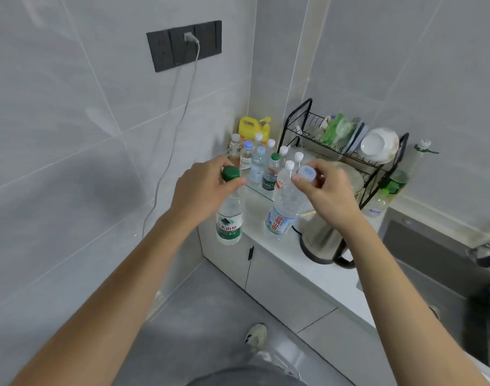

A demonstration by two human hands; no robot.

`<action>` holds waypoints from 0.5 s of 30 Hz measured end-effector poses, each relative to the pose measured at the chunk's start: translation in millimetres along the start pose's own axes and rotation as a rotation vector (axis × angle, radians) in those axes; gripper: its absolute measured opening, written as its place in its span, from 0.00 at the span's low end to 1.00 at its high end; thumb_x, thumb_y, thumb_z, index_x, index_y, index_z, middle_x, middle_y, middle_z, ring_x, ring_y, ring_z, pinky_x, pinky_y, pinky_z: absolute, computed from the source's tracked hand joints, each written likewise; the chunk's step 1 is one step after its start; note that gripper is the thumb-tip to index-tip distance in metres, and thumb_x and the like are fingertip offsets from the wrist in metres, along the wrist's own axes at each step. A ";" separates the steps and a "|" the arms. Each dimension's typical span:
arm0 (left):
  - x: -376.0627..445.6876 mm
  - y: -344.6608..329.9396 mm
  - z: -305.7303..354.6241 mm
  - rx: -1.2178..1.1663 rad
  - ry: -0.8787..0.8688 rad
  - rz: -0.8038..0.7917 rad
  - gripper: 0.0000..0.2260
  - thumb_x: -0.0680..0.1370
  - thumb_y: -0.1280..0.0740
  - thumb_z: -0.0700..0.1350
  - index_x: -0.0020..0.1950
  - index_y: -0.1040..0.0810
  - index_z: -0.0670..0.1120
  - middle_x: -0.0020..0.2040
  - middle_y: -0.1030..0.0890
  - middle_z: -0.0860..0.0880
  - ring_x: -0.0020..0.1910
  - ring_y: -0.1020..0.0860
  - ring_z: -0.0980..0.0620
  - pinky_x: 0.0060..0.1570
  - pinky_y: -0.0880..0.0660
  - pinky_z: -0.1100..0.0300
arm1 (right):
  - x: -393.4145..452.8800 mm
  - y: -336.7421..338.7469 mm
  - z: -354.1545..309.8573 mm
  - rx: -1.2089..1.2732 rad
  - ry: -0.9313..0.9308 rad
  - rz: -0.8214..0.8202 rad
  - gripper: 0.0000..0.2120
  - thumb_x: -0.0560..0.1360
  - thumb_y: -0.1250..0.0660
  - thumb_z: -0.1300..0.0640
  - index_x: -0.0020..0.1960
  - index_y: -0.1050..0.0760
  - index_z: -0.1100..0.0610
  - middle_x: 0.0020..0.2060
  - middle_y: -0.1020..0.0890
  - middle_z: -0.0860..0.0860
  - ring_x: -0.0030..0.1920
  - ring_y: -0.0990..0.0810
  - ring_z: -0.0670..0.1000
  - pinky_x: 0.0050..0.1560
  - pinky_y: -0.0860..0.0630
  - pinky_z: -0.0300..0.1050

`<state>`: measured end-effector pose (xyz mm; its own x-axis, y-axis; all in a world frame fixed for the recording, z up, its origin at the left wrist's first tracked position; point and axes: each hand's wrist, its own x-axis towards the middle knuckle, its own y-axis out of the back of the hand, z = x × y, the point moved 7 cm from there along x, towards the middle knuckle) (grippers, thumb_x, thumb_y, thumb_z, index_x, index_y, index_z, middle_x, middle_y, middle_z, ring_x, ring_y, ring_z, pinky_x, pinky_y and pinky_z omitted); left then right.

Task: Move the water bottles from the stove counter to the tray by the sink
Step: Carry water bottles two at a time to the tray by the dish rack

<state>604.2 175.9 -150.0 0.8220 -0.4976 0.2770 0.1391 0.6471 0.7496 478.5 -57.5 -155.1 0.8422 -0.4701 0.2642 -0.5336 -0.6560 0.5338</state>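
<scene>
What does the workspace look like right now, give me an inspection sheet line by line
Surface: pale stone counter beside a dark sink.
Job's things: green-capped clear bottle and blue-capped clear bottle, both carried; more bottles grouped in the corner.
Clutter: yellow jug, black wire dish rack with bowls, steel kettle.
Grippers: left hand grips the green cap; right hand grips the blue cap.
Cables: white cable from the wall socket.
Surroundings: grey tiled walls, grey floor.
</scene>
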 end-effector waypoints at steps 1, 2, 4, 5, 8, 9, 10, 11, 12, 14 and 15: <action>19.3 -7.3 -2.7 0.001 -0.005 -0.005 0.12 0.76 0.27 0.64 0.46 0.25 0.59 0.34 0.24 0.58 0.35 0.25 0.61 0.32 0.36 0.61 | 16.1 -1.2 6.8 0.000 0.003 0.022 0.07 0.77 0.27 0.49 0.49 0.21 0.51 0.33 0.26 0.44 0.31 0.31 0.42 0.37 0.31 0.44; 38.3 -14.8 -5.3 0.002 -0.009 -0.010 0.13 0.76 0.27 0.64 0.46 0.25 0.58 0.34 0.23 0.58 0.35 0.25 0.60 0.32 0.36 0.60 | 32.4 -1.7 12.8 0.004 0.010 0.044 0.06 0.77 0.27 0.49 0.48 0.22 0.50 0.33 0.26 0.43 0.31 0.32 0.43 0.37 0.31 0.44; 77.1 -30.0 -9.2 0.009 -0.017 -0.019 0.15 0.75 0.27 0.64 0.47 0.24 0.55 0.35 0.23 0.56 0.37 0.23 0.55 0.33 0.35 0.60 | 67.2 -3.2 25.2 0.015 0.018 0.072 0.06 0.77 0.27 0.49 0.49 0.21 0.50 0.33 0.26 0.43 0.33 0.31 0.45 0.37 0.31 0.46; 93.4 -36.6 -10.6 0.009 -0.024 -0.025 0.14 0.75 0.27 0.64 0.47 0.24 0.56 0.35 0.23 0.56 0.37 0.23 0.52 0.34 0.34 0.59 | 82.3 -4.9 31.0 0.008 0.019 0.075 0.08 0.77 0.27 0.49 0.51 0.21 0.52 0.33 0.25 0.44 0.33 0.30 0.46 0.37 0.30 0.47; 145.1 -62.1 -13.7 0.016 -0.046 -0.050 0.13 0.75 0.26 0.63 0.51 0.23 0.58 0.35 0.23 0.57 0.39 0.22 0.48 0.36 0.33 0.57 | 131.4 -11.7 50.9 -0.057 0.015 0.077 0.10 0.77 0.26 0.49 0.52 0.21 0.55 0.32 0.26 0.47 0.33 0.30 0.47 0.37 0.32 0.46; 159.7 -71.0 -14.4 0.024 -0.054 -0.056 0.13 0.75 0.26 0.62 0.53 0.22 0.57 0.36 0.23 0.57 0.40 0.22 0.47 0.37 0.33 0.56 | 145.2 -15.1 57.3 -0.082 0.013 0.076 0.10 0.77 0.26 0.49 0.51 0.21 0.55 0.33 0.25 0.47 0.33 0.30 0.47 0.37 0.32 0.46; 173.5 -80.7 -16.0 0.026 -0.064 -0.063 0.14 0.76 0.26 0.62 0.55 0.21 0.56 0.36 0.23 0.57 0.40 0.22 0.47 0.38 0.34 0.56 | 157.5 -19.0 64.8 -0.100 0.006 0.074 0.10 0.77 0.26 0.49 0.51 0.21 0.55 0.34 0.24 0.48 0.34 0.29 0.48 0.37 0.31 0.47; 185.8 -91.1 -18.7 0.022 -0.072 -0.073 0.15 0.76 0.26 0.61 0.56 0.21 0.55 0.36 0.24 0.58 0.41 0.22 0.47 0.39 0.34 0.56 | 167.5 -24.1 73.4 -0.116 -0.008 0.067 0.11 0.77 0.26 0.49 0.52 0.21 0.55 0.35 0.22 0.50 0.35 0.28 0.49 0.38 0.30 0.48; 196.2 -101.7 -22.4 0.020 -0.075 -0.088 0.15 0.76 0.26 0.60 0.57 0.21 0.54 0.36 0.24 0.57 0.41 0.23 0.48 0.39 0.33 0.56 | 175.6 -29.7 82.9 -0.133 -0.027 0.055 0.11 0.77 0.26 0.49 0.53 0.21 0.55 0.37 0.20 0.51 0.36 0.27 0.50 0.39 0.29 0.49; 213.5 -123.1 -31.2 0.027 -0.074 -0.120 0.15 0.76 0.25 0.58 0.57 0.21 0.52 0.38 0.24 0.56 0.41 0.24 0.49 0.39 0.34 0.56 | 187.2 -42.7 103.6 -0.144 -0.063 0.027 0.12 0.77 0.26 0.49 0.53 0.22 0.56 0.36 0.21 0.51 0.36 0.27 0.51 0.39 0.29 0.49; 222.3 -133.8 -36.0 0.030 -0.072 -0.141 0.16 0.76 0.25 0.58 0.58 0.22 0.51 0.39 0.23 0.56 0.40 0.25 0.50 0.38 0.35 0.57 | 191.8 -49.7 114.0 -0.150 -0.080 0.016 0.12 0.77 0.26 0.50 0.53 0.23 0.56 0.34 0.23 0.49 0.35 0.27 0.51 0.37 0.31 0.48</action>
<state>788.2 -0.5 -210.3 0.7534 -0.6234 0.2094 0.2327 0.5505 0.8017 657.7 -182.4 -222.5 0.8214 -0.5296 0.2119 -0.5246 -0.5555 0.6452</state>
